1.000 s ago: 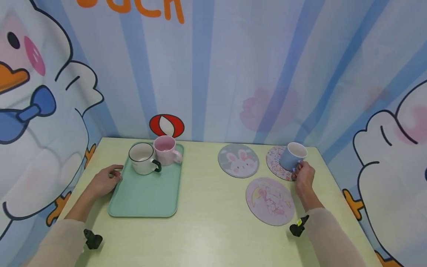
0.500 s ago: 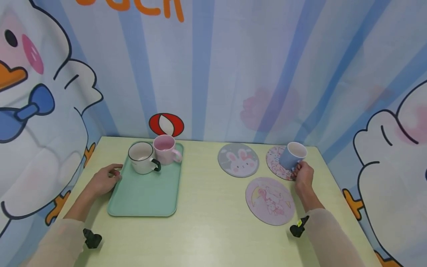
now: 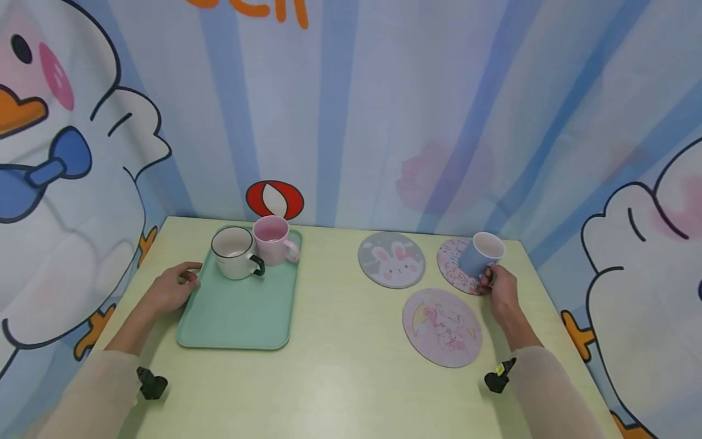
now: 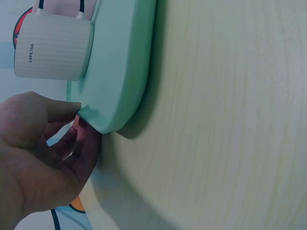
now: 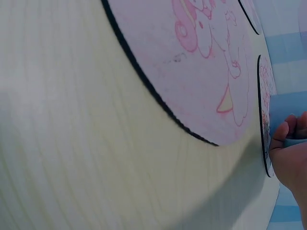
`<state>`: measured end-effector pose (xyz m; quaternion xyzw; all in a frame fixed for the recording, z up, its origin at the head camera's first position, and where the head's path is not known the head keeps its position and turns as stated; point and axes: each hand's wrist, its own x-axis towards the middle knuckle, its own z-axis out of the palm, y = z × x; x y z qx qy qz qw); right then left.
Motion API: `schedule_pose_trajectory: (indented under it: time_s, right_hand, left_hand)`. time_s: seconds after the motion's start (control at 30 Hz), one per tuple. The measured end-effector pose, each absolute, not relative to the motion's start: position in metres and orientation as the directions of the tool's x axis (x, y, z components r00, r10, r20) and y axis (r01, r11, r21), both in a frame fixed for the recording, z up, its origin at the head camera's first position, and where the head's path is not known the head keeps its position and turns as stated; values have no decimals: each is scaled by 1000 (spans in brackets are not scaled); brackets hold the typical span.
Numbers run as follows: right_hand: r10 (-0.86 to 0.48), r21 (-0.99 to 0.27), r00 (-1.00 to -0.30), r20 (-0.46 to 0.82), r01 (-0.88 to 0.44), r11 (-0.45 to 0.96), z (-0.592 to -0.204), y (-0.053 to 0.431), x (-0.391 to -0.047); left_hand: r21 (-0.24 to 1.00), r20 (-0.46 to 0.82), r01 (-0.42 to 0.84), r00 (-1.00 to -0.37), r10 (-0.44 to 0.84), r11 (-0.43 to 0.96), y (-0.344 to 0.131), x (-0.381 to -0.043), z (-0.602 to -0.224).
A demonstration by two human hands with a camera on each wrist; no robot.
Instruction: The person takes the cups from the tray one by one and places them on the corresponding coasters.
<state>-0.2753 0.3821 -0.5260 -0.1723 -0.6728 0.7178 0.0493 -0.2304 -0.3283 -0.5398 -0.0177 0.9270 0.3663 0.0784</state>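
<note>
Still grips blue mug point(image 3: 475, 261) with right hand point(image 3: 501, 285), right of frame, keeping it leaning, hardly moved, over coaster point(image 3: 451, 263), so seemingly not yet settled, and pinches tray point(image 3: 236, 314) at left with left hand point(image 3: 171, 289).

I sit or stand, I can't tell which, in what looks like a small staged booth: striped blue cloth point(image 3: 378, 110), printed with cartoon birds point(image 3: 71, 256) and orange lettering point(image 3: 281, 9), hangs in folds behind and on both sides of my pale table point(image 3: 340, 378).
</note>
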Motion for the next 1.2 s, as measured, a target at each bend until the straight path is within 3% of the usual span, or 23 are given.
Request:
schedule_pose_trajectory:
  time_s: [0.53, 0.9, 1.2]
  right_hand:
    - [445, -983, -890, -95, 154, 97, -532, 385, -269]
    - [510, -968, -858, 56, 78, 237, -518, 399, -259]
    - [465, -988, -878, 116, -55, 142, -494, 380, -257]
  left_hand:
    - [672, -168, -95, -985, 26, 734, -330, -232, -542]
    - [666, -170, -93, -985, 29, 740, -330, -232, -541]
    - [671, -164, -86, -986, 34, 736, -329, -232, -539]
